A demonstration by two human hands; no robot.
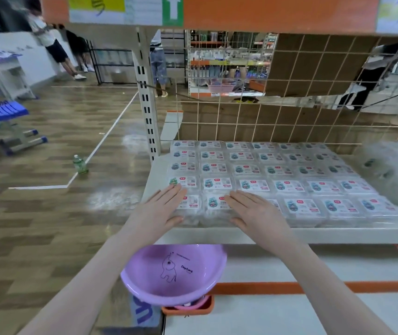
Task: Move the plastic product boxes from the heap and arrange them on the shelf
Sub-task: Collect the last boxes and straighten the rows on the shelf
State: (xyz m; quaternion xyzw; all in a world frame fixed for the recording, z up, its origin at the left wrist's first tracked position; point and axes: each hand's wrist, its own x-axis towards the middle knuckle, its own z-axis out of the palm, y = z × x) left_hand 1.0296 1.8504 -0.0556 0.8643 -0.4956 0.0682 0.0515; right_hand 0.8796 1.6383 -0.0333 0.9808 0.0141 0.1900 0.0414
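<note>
Evidently the step in hand is the squaring-up of boxes already set down, not the fetching of new ones; the plastic product boxes (260, 180) lie in neat rows across the white shelf (338, 234), label up, filling it from the left front corner back to the wire grid (289, 122); the left hand (161, 209) lies flat on the front-left box, fingers straight and together, fingertips reaching toward the second row, thumb hooked down over the front edge of the stack; the right hand (253, 211) lies the same way on the neighbouring boxes just to the right, fingers straight, thumb at the front edge; neither hand grips anything, both merely press; the front-row box with its label showing sits between the two hands, touched at either side; the heap (391, 172), a blurred mound of clear packs, rests at the right end of the shelf, well apart from both hands; the next move, I judge, calls for lifting the palms clear and reaching right for more boxes; a lilac basin (174, 274) sits on the tier below.
</note>
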